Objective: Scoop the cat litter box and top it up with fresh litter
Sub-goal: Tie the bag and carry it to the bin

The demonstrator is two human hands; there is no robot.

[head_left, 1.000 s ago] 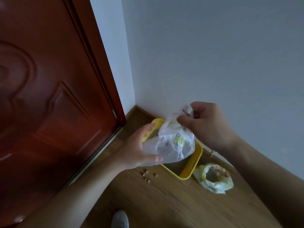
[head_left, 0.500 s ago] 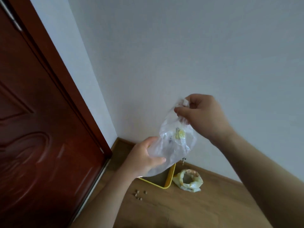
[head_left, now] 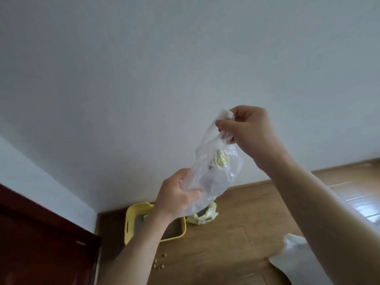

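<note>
Lifts clear bag [head_left: 213, 173] higher, stretches it longer between right hand [head_left: 248, 130] and left hand [head_left: 174, 194], leaves door [head_left: 41, 243] only in lower-left corner, uncovers more of yellow litter box [head_left: 131, 223], brings pale sheet [head_left: 294, 256], perhaps plastic, into lower right.
</note>
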